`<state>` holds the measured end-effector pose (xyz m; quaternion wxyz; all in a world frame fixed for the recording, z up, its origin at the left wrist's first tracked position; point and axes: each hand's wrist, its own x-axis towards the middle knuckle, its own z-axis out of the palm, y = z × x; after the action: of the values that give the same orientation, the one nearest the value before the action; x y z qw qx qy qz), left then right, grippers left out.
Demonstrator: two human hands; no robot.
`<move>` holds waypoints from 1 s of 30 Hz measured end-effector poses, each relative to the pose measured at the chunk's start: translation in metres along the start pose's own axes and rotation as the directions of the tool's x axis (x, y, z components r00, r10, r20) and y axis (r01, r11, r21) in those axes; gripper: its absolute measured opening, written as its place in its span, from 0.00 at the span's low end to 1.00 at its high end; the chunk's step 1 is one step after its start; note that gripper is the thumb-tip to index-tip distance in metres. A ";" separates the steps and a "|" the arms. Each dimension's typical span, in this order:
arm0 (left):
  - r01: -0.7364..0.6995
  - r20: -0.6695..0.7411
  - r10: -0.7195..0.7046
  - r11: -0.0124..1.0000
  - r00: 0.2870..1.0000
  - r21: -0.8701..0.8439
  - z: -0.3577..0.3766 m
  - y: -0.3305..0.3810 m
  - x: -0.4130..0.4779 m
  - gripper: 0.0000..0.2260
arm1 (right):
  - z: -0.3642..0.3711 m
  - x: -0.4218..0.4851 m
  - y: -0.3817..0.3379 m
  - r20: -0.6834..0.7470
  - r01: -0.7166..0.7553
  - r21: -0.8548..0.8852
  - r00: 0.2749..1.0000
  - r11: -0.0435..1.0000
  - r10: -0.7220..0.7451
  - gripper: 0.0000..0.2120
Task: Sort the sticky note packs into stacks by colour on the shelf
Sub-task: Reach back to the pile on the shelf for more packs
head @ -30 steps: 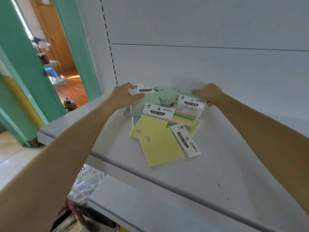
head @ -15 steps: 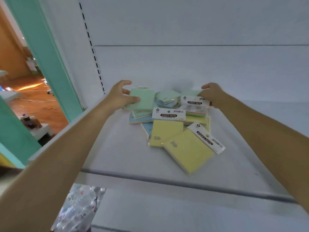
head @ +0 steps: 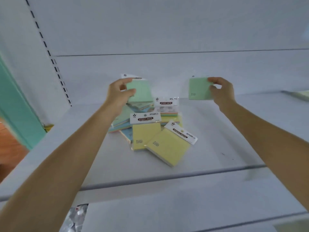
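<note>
White shelf with a white back panel filled the view, slotted upright at far left, teal door frame beyond it. Left hand was raised over the far left side of the pile, thumb and curled fingers pinching a green pack by its left edge; the pack stuck out to the right of the hand, tilted, with its white header card at the far end. Right hand was raised to the right of the pile and apart from it, fingertips and thumb pinching a second green pack by its right edge, so the pack sat left of the hand, face toward the camera, clear of the shelf. Pile lay on the shelf between and below both hands: near yellow pack overlapping another yellow pack, blue pack peeking out at left, multicolour pack at the far side, more greenish packs under the left wrist, count unclear. Blurred pale object sat at the far right of the shelf, cannot tell what. Lower shelf ran across the near edge, with clear plastic wrapping at bottom left.
</note>
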<state>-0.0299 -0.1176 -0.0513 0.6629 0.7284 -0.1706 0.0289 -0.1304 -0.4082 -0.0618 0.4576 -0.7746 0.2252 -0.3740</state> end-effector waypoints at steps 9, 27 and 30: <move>-0.047 0.242 0.037 0.998 0.970 0.038 0.138 0.025 -0.003 0.21 | -0.132 0.021 0.059 -0.141 -0.093 0.038 0.985 0.995 0.098 0.21; 0.108 0.097 -0.104 0.993 0.990 -0.039 0.398 0.036 -0.014 0.21 | -0.243 0.165 0.174 0.204 -0.165 0.054 0.967 0.985 0.150 0.21; 0.138 0.056 -0.134 0.986 0.989 -0.089 0.406 0.038 -0.015 0.19 | -0.225 0.162 0.172 0.313 -0.172 0.069 0.939 0.983 0.142 0.20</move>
<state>-0.1297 -0.5125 -0.0676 0.6919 0.7074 -0.1380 -0.0426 -0.2080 -0.7247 -0.0846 0.5519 -0.7799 0.1945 -0.2220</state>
